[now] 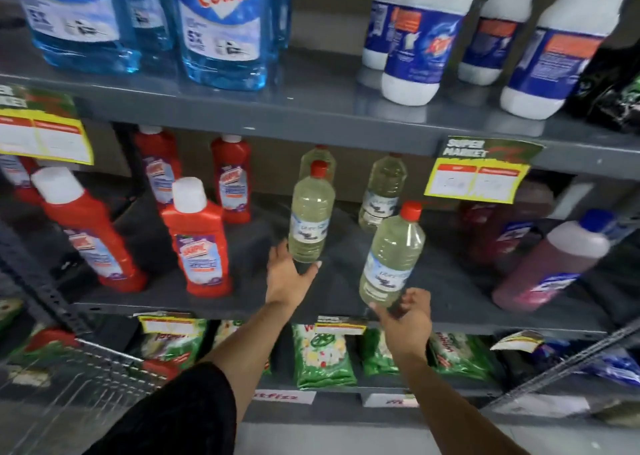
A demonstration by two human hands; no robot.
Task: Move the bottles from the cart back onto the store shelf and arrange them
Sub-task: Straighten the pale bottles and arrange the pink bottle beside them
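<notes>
My left hand (289, 276) grips the base of a clear bottle of pale yellow liquid with a red cap (310, 215), standing upright on the grey middle shelf (242, 302). My right hand (405, 319) holds the bottom of a second such bottle (391, 257), tilted slightly right near the shelf's front edge. Two more bottles of the same kind (381, 191) stand further back on that shelf. The wire cart (69, 378) shows at the lower left.
Red bottles with white caps (197, 236) stand left on the middle shelf, pink and dark red bottles (543, 267) on the right. Blue bottles (221, 28) and white bottles (415, 38) fill the upper shelf. Green packets (322, 354) line the lower shelf. Price tags hang from shelf edges.
</notes>
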